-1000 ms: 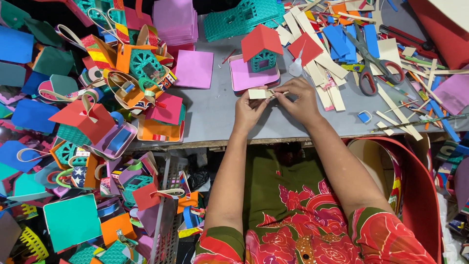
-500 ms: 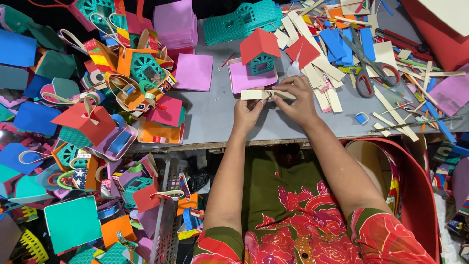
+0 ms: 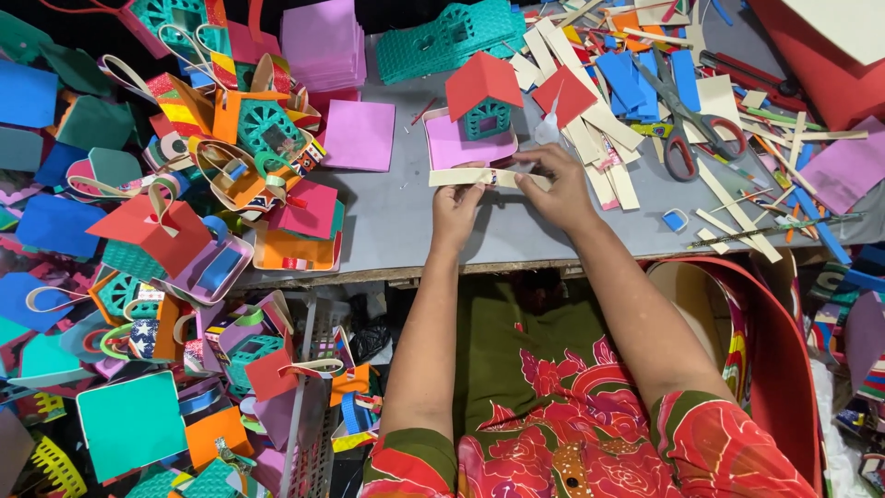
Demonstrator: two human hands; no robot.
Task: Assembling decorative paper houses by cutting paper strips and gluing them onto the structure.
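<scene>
Both my hands hold one cream paper strip (image 3: 461,177) flat over the grey table (image 3: 396,221). My left hand (image 3: 456,210) pinches its middle part from below. My right hand (image 3: 553,184) grips its right end with the fingers curled over it. Just beyond the strip stands a small paper house (image 3: 483,100) with a red roof and teal walls on a purple base (image 3: 452,148). My forearms reach up from my lap, which is covered in red flowered cloth.
A heap of finished coloured paper houses (image 3: 166,240) fills the left side. Purple squares (image 3: 358,135) lie on the table. Cream and blue strips (image 3: 599,138), scissors (image 3: 687,138) and a teal lattice piece (image 3: 452,37) lie at the back right. A red curved basket rim (image 3: 784,341) stands at right.
The strip between my hands has been drawn out longer to the left. My hands have shifted slightly toward the purple base of the small house.
</scene>
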